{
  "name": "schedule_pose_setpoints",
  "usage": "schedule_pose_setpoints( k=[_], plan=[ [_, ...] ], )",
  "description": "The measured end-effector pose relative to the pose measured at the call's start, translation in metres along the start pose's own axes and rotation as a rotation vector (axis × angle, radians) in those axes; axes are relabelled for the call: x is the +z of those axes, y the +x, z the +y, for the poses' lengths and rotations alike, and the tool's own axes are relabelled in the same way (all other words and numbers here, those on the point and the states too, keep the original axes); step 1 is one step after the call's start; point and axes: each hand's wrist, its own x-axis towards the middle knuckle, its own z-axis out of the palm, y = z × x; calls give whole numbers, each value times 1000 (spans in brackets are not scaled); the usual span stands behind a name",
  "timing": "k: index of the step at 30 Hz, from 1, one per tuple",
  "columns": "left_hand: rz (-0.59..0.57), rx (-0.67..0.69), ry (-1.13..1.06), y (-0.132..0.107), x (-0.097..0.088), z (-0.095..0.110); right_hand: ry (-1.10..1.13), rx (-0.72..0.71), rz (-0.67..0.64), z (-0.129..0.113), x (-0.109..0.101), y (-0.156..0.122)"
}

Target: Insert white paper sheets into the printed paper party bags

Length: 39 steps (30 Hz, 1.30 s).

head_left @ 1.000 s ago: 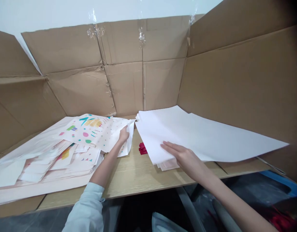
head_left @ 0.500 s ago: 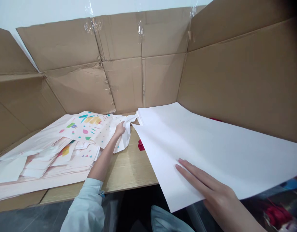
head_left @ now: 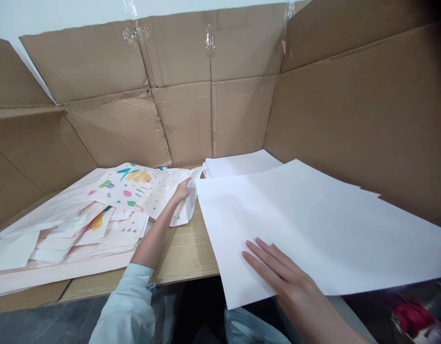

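My left hand (head_left: 182,190) is closed on the crumpled right end of a patterned paper sheet (head_left: 134,184) printed with colourful shapes. That sheet lies on a pile of papers at the left. On the right, my right hand (head_left: 283,272) holds the near edge of a large blank white paper sheet (head_left: 306,220). Its fingers stretch flat across the top face, and the thumb is hidden beneath. The sheet's near corner hangs out past the table edge, above my lap. Behind it shows a stack of white paper (head_left: 242,164).
Cardboard panels (head_left: 181,52) joined with clear tape wall in the back and both sides. Loose printed strips and folded pieces (head_left: 66,239) lie on the left pile. Bare wooden table (head_left: 184,253) shows between the piles. Something red (head_left: 414,317) sits low at the right.
The white sheet has shifted left and towards me with my right hand, uncovering the stack at the back and covering the red bits on the table. My left hand has barely moved.
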Motion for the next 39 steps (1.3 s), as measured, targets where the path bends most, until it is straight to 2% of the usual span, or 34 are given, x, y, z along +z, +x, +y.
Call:
schedule_pose_setpoints(
  k=[4,9,13,17,21,26,28,34,39],
  plan=[
    [-140,107,44,-3,1,11,-15,-52,21,2,19,13],
    [-199,40,142,-5,-1,19,-38,-73,-34,8,56,44],
    [-296,34,150,-5,-4,21,-26,6,-216,15,78,80],
    [-335,66,149,-10,-3,24,-4,116,-356,17,90,114],
    [-277,44,223,-25,-1,32,0,173,-407,14,100,127],
    [-218,-232,441,-61,-8,42,-10,185,-423,13,106,124],
    [-206,-291,501,-78,-14,44,-15,209,-435,12,109,125],
    [-97,-270,603,-116,-20,52,-16,248,-394,6,119,133],
    [-54,-258,696,-130,-14,71,-21,285,-392,-2,127,138]
  ],
)
